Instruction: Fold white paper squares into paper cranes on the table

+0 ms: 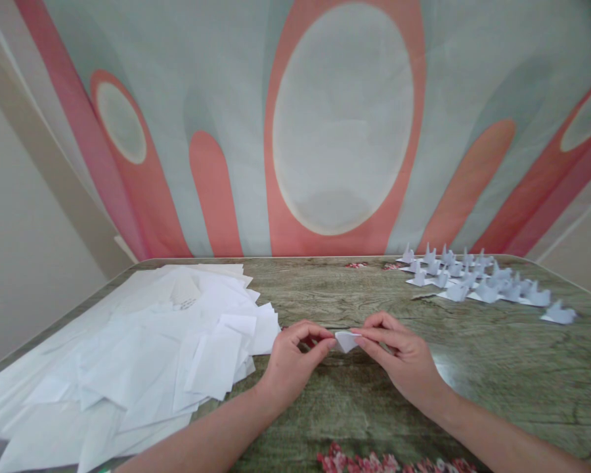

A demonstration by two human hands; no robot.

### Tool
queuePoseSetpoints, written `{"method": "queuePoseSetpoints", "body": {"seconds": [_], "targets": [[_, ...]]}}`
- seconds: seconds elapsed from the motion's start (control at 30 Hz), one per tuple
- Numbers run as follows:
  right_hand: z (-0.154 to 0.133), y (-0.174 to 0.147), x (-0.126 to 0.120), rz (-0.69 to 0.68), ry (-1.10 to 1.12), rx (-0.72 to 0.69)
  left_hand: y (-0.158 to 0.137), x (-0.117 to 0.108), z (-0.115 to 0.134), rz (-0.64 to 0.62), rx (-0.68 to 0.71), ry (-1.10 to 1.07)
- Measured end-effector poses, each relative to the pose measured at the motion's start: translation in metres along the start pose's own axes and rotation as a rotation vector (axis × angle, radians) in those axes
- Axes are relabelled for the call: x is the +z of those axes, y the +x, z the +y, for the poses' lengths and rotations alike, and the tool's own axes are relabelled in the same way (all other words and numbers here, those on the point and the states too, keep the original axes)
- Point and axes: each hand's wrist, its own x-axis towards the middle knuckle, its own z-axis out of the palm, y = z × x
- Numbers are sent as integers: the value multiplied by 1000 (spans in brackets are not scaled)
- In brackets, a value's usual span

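Between my two hands is a small folded piece of white paper (346, 341), its lower edge coming to a point. My left hand (295, 355) pinches its left corner between thumb and fingertips. On the other side, my right hand (398, 358) grips the right corner the same way. The paper is held just above the wood-patterned table, near the middle. Its finer folds are too small to make out.
A large spread heap of loose white paper sheets (142, 355) covers the table's left side. Rows of folded white paper figures (487, 286) with upright points stand at the back right. Behind the table (512, 387) hangs a patterned cloth (246, 98).
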Motion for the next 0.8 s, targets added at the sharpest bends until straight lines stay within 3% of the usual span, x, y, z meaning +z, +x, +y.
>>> {"method": "queuePoseSetpoints", "body": {"seconds": [0.8], "targets": [[-3,-4,2,-4,-84,-123,0,4,-4,49,-144,-147]]}}
